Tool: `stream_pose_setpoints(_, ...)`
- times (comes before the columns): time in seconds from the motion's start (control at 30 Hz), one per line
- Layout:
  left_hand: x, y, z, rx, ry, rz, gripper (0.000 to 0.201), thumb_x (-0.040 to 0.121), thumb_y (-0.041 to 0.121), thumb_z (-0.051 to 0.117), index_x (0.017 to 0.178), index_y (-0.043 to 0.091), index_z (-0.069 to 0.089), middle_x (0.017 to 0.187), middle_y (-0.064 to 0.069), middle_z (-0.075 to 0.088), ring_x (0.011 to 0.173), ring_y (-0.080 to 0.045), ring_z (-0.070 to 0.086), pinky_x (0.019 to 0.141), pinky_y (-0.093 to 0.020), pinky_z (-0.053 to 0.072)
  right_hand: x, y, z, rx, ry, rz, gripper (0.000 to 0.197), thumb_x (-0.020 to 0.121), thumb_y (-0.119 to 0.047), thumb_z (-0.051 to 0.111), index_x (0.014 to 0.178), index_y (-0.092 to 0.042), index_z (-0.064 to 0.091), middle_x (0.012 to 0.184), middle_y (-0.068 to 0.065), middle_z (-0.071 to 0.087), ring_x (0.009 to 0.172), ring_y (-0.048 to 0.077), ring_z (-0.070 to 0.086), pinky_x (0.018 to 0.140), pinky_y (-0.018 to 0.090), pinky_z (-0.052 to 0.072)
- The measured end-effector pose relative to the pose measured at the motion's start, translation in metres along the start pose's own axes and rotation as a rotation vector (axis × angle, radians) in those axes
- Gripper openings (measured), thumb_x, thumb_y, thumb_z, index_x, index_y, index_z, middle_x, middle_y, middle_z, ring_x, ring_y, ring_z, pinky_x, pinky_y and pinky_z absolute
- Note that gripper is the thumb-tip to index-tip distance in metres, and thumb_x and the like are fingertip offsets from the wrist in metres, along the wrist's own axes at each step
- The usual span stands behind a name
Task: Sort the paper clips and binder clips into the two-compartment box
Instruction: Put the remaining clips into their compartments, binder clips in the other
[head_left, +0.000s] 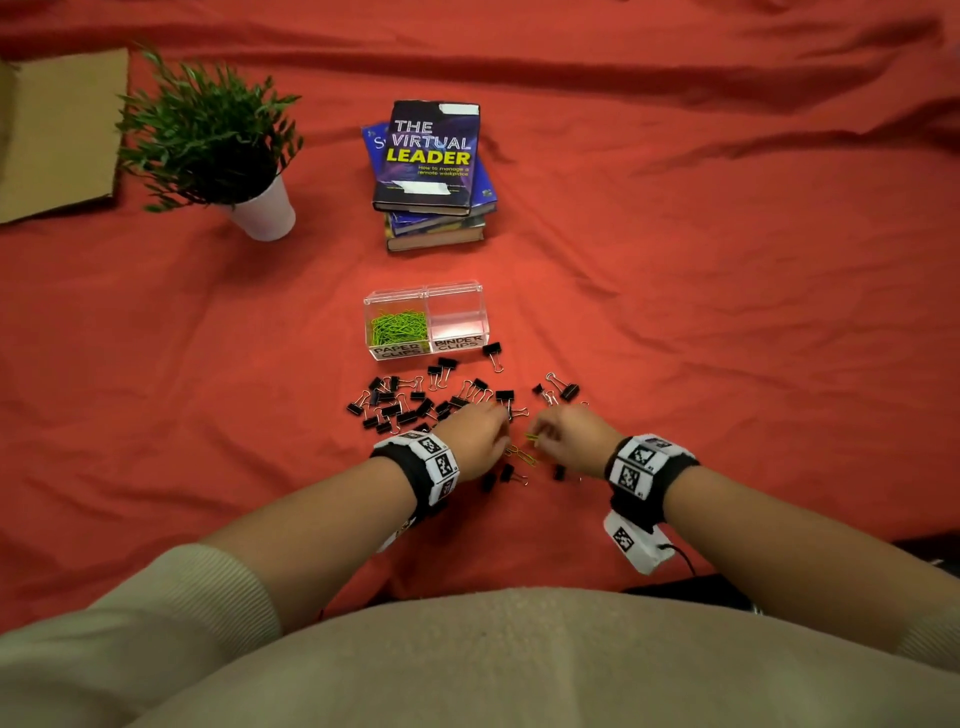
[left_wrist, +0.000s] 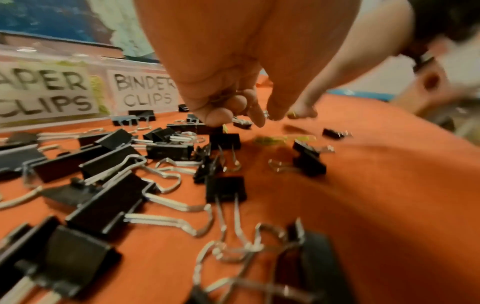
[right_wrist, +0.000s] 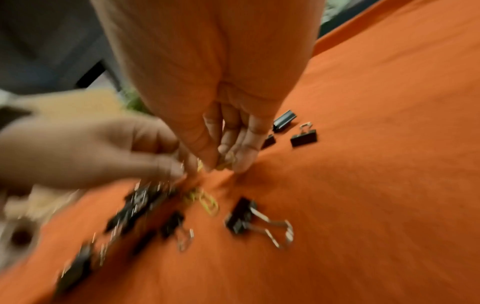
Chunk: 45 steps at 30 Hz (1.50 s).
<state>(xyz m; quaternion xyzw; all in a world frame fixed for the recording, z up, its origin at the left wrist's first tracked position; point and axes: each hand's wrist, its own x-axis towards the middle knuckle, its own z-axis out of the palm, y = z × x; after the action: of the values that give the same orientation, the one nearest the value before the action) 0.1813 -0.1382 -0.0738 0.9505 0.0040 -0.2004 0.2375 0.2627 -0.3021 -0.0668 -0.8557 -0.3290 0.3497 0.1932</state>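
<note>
The right hand (right_wrist: 228, 144) reaches down to the red-orange cloth (head_left: 701, 312), its thumb and fingertips (right_wrist: 242, 162) pinched round a few yellow-green wire paper clips (right_wrist: 226, 161); the head view shows the same grip, with the clips (head_left: 532, 438) sticking out toward the left hand (head_left: 475, 434). The left hand hovers just beside it, fingers curled downward with the tips (left_wrist: 218, 119) close over the black binder clips with silver wire handles (left_wrist: 109, 185). Something thin and metallic glints inside the curl, but blur prevents telling whether this grip holds anything.

Between the two hands, a few more yellow-green paper clips (head_left: 522, 456) lie loose on the cloth, with a couple of black binder clips (head_left: 506, 474) just nearer the body. The main scatter of binder clips (head_left: 410, 402) spreads beyond and to the left of the left hand, and a smaller group (head_left: 563, 389) lies beyond the right hand.

Farther out stands the clear plastic two-compartment box (head_left: 427, 295). Its left compartment, labelled "PAPER CLIPS", holds a heap of yellow-green paper clips (head_left: 399, 327); its right compartment (head_left: 460, 325), labelled "BINDER CLIPS", shows no clips inside. One binder clip (head_left: 493, 353) lies touching or just beside the box's front right corner.

Beyond the box sits a stack of books (head_left: 434, 171), a green potted plant in a white pot (head_left: 218, 150) to its left, and a flat piece of brown cardboard (head_left: 57, 135) at the far left.
</note>
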Motion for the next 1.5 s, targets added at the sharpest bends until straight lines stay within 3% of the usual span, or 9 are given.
stream_pose_setpoints(0.2, 0.0, -0.002, 0.008, 0.24, -0.011, 0.119, 0.019, 0.091, 0.014, 0.05, 0.107, 0.009, 0.057, 0.109, -0.01, 0.053, 0.106, -0.029, 0.051, 0.081, -0.039, 0.044, 0.001, 0.001, -0.021, 0.819, -0.078, 0.31, 0.02, 0.088, 0.007, 0.045, 0.075, -0.004, 0.057, 0.065, 0.013, 0.053, 0.051, 0.019, 0.052, 0.043, 0.021, 0.047)
stream_pose_setpoints(0.33, -0.001, -0.001, 0.011, 0.265, -0.03, 0.098, 0.019, 0.093, 0.015, 0.049, 0.107, 0.005, 0.055, 0.112, -0.011, 0.052, 0.109, -0.03, 0.05, 0.089, -0.042, 0.045, 0.0, -0.004, -0.015, 1.004, -0.161, 0.382, 0.017, 0.086, 0.0, 0.053, 0.07, -0.004, 0.054, 0.061, 0.011, 0.048, 0.047, 0.017, 0.05, 0.043, 0.024, 0.042)
stream_pose_setpoints(0.53, -0.002, -0.001, 0.013, 0.257, -0.075, 0.025, 0.034, 0.091, 0.024, 0.052, 0.117, 0.002, 0.05, 0.12, -0.014, 0.05, 0.113, -0.031, 0.049, 0.098, -0.04, 0.042, 0.005, -0.009, -0.002, 0.652, -0.133, 0.312, 0.016, 0.082, 0.002, 0.062, 0.072, -0.009, 0.057, 0.062, 0.007, 0.058, 0.048, 0.013, 0.053, 0.044, 0.022, 0.047)
stream_pose_setpoints(0.67, -0.005, 0.0, 0.012, 0.253, -0.102, 0.002, 0.032, 0.092, 0.023, 0.051, 0.115, 0.001, 0.048, 0.119, -0.016, 0.053, 0.111, -0.033, 0.052, 0.095, -0.041, 0.043, 0.008, -0.013, 0.005, 0.153, -0.063, 0.207, 0.011, 0.086, -0.011, 0.056, 0.081, -0.007, 0.066, 0.077, 0.011, 0.068, 0.063, 0.02, 0.06, 0.064, 0.03, 0.051)
stream_pose_setpoints(0.87, -0.009, -0.009, -0.006, -0.196, 0.0, -0.116, 0.018, 0.087, 0.011, 0.05, 0.105, 0.012, 0.052, 0.093, -0.009, 0.063, 0.081, -0.024, 0.058, 0.073, -0.033, 0.046, 0.008, -0.02, 0.018, -0.187, -0.121, 0.072, 0.015, 0.085, -0.01, 0.053, 0.091, -0.003, 0.064, 0.098, 0.014, 0.068, 0.093, 0.029, 0.063, 0.079, 0.032, 0.049)
stream_pose_setpoints(1.03, -0.002, -0.016, -0.032, -0.429, 0.103, -0.277, 0.022, 0.096, 0.013, 0.04, 0.106, 0.017, 0.059, 0.065, 0.006, 0.051, 0.047, -0.01, 0.042, 0.043, -0.022, 0.032, 0.006, -0.024, 0.024, -0.293, -0.165, 0.042, 0.009, 0.087, -0.013, 0.053, 0.08, -0.007, 0.055, 0.094, 0.016, 0.058, 0.088, 0.03, 0.059, 0.073, 0.034, 0.046)
stream_pose_setpoints(1.13, 0.004, -0.02, -0.038, -0.554, 0.098, -0.349, 0.022, 0.096, 0.015, 0.038, 0.092, 0.015, 0.059, 0.068, -0.001, 0.059, 0.051, -0.017, 0.046, 0.048, -0.023, 0.036, 0.003, -0.022, 0.025, -0.312, -0.158, 0.015, 0.017, 0.086, -0.014, 0.055, 0.1, -0.004, 0.055, 0.106, 0.014, 0.058, 0.097, 0.031, 0.059, 0.079, 0.036, 0.047)
stream_pose_setpoints(1.3, 0.018, -0.019, -0.036, -0.702, 0.037, -0.398, 0.029, 0.093, 0.011, 0.032, 0.076, 0.016, 0.055, 0.07, 0.0, 0.056, 0.056, -0.016, 0.05, 0.051, -0.024, 0.036, 0.004, -0.013, 0.007, 0.012, -0.174, 0.082, 0.01, 0.082, -0.008, 0.059, 0.085, -0.017, 0.057, 0.076, -0.003, 0.059, 0.066, 0.012, 0.057, 0.058, 0.019, 0.044)
stream_pose_setpoints(1.5, 0.023, -0.009, -0.031, -0.157, 0.021, -0.239, 0.021, 0.091, 0.025, 0.049, 0.079, 0.01, 0.056, 0.076, -0.007, 0.061, 0.072, -0.029, 0.059, 0.063, -0.032, 0.044, 0.008, -0.004, -0.022, 0.832, -0.14, 0.291, 0.011, 0.09, 0.0, 0.054, 0.094, 0.002, 0.064, 0.071, 0.007, 0.058, 0.058, 0.015, 0.054, 0.05, 0.02, 0.051)
